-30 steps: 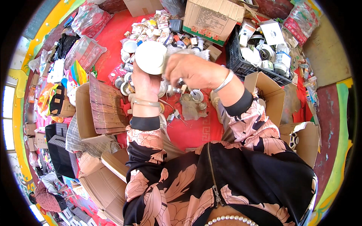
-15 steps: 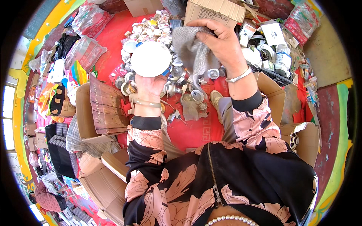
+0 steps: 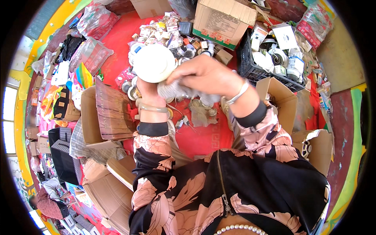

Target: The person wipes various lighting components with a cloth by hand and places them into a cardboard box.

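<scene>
The white round lamp (image 3: 154, 63) is held up in the left hand (image 3: 147, 87), above the red mat (image 3: 203, 137) strewn with small parts, while a grey cloth (image 3: 178, 91) is clasped in the right hand (image 3: 207, 74) and pressed against its underside. Wiping appears to be in hand; next, the lamp would likely need turning so that the cloth reaches the unwiped side.

The round white disc (image 3: 154, 62) looks like smooth, faintly glossy plastic, the crumpled grey rag (image 3: 184, 91) soft matt cloth, the brown open box (image 3: 111, 113) dull rough cardboard, the black slatted crate (image 3: 254, 68) hard plastic, and the red floor covering (image 3: 203, 137) matt woven fabric.
</scene>
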`<state>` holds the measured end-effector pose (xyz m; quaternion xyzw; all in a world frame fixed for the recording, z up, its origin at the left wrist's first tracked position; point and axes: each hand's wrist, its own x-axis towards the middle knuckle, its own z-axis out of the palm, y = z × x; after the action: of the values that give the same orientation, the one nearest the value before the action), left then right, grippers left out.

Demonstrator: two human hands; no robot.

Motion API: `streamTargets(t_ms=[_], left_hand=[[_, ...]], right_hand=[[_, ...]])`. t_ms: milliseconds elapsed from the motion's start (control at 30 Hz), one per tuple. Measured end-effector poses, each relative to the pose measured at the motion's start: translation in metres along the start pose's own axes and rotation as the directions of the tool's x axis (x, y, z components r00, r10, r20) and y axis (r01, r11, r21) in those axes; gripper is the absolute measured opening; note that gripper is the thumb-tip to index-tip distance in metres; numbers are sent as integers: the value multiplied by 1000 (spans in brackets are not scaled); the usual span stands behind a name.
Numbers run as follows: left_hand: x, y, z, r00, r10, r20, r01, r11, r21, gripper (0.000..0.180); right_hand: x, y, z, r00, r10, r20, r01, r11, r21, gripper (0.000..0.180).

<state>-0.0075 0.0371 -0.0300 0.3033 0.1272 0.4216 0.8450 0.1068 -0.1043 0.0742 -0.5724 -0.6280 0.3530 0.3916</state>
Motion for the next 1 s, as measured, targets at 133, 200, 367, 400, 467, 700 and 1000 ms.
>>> streamTargets(t_ms=[133,200,367,400,467,700,1000], left_hand=[[-9,4,30,999,30,38,-28,998,-55,44],[-8,0,23,968,176,181,-237,878,415,43],[-24,-4,56,983,183,-8,-122,685,718,46],[-24,-9,56,979,182,-97,-96,819,565,46],[-13,-15,49,948,176,-265,-60,917,395,50],[3,7,23,952,277,-131,-217,911,350,48],[4,-8,24,993,50,-102,-52,998,-19,39]], right_hand=[[-12,3,-26,935,-183,-303,239,958,161,25],[-4,10,-21,855,-142,-499,257,951,169,23],[22,44,10,636,-282,-718,252,956,-152,19],[23,38,25,662,-127,-739,200,980,10,20],[26,44,41,696,-242,-676,306,952,-25,20],[3,33,-18,893,-279,355,221,956,196,22],[6,24,-17,735,5,-678,322,878,354,19]])
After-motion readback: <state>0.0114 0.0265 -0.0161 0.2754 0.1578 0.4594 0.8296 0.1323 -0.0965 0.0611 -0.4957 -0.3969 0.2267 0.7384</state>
